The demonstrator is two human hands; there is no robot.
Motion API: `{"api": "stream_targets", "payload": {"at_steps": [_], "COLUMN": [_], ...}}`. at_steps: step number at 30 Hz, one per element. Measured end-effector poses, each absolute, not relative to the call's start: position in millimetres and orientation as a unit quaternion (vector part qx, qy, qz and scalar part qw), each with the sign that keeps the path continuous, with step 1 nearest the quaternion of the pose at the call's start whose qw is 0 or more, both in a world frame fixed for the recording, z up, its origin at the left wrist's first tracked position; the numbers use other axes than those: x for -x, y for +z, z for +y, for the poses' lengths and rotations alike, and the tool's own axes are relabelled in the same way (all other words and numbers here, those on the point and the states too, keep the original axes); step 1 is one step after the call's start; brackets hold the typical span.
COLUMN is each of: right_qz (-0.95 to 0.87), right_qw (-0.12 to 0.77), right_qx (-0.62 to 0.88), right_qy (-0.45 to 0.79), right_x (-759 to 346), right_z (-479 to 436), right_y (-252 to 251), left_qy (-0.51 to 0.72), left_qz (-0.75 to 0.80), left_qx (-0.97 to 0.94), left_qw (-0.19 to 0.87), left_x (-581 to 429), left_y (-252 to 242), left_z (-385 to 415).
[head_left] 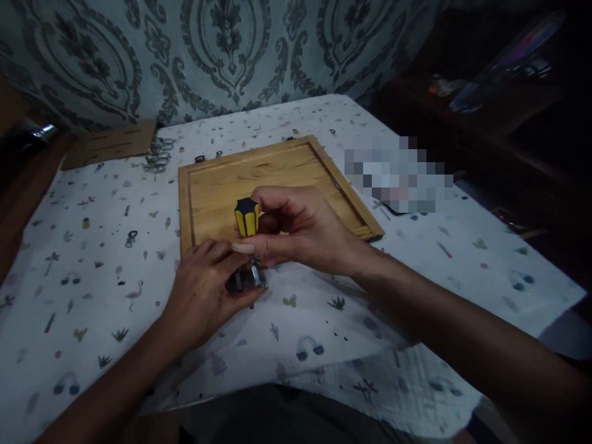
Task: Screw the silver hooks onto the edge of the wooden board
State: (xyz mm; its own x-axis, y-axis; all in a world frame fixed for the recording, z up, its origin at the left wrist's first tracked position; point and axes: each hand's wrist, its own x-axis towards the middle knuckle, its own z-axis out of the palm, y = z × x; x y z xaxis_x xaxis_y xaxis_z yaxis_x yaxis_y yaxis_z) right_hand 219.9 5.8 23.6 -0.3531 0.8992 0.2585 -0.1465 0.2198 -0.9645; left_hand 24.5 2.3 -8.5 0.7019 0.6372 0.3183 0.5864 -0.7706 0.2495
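My right hand (296,228) is closed round a yellow-and-black screwdriver (246,217), its handle upright and the shaft mostly hidden by my fingers. Directly beneath it is a small shiny metal fitting (256,275), latch-like in shape. The fingers and thumb of my left hand (206,283) grip this fitting from the left, at the near edge of a framed wooden panel (259,176). I cannot make out whether the screwdriver tip touches a screw. The panel lies flat on the patterned cloth, its near left corner hidden behind my hands.
Several metal fittings (160,154) lie heaped by a cardboard piece (108,145) at the back left. A loose fitting (131,238) rests on the cloth (152,314) at left. Small dark hardware (199,159) sits along the panel's far edge. Right of the panel is a blurred-out object (398,176).
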Motion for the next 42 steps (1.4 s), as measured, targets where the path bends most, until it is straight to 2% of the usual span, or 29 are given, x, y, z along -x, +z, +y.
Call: {"api": "stream_targets", "payload": {"at_steps": [10,21,35,42], "right_qz": [-0.615,-0.571,-0.634,-0.653], "right_qw": [0.459,0.563,0.522,0.495], "right_qx": [0.284,0.309,0.357,0.344], "right_qy": [0.575,0.511,0.445,0.459], "right_x": [-224.4,-222.2,-227.2,-227.6], "right_z": [5.3,2.2,-0.9,-3.0], "right_y": [20.3,19.8,12.7,12.2], "left_qy": [0.193,0.177,0.185,0.182], "left_qz": [0.329,0.338,0.327,0.331], "left_qx": [-0.921,-0.919,-0.923,-0.922], "left_qw": [0.085,0.099,0.085,0.084], "left_x": [-22.9,-24.2,-22.4,-22.3], "left_y": [-9.1,-6.5,-9.0,-8.8], "left_z": [2.9,2.5,2.1,2.6]}}
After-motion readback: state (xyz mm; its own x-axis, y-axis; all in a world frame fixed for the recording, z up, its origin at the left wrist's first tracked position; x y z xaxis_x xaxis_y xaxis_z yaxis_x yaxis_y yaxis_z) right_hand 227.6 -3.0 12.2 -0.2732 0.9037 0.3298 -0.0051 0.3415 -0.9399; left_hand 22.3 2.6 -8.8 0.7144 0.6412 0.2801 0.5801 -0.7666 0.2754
